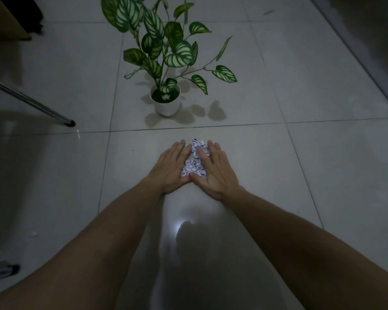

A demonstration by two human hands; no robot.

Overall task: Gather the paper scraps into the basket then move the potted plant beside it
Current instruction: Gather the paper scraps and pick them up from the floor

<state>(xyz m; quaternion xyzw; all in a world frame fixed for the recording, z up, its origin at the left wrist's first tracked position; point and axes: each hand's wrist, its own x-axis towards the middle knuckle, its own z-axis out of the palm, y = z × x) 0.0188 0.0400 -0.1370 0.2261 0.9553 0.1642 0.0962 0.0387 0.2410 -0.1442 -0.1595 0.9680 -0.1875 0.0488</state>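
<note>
A small heap of white paper scraps [195, 158] with dark print lies on the tiled floor. My left hand [171, 166] and my right hand [215, 170] lie flat on the floor on either side of the heap, thumbs meeting at its near end, fingers together and pressed against it. Neither hand holds any scrap. Beyond the heap stands the potted plant [166, 101], a white round pot with tall striped green leaves, upright on the floor. No basket is in view.
A slanted metal leg [31, 102] ends on the floor at the left. A brown piece of furniture [5, 19] fills the far left corner. A stray scrap [33, 234] and a dark object [3, 270] lie near left. A wall base [385, 81] runs along the right.
</note>
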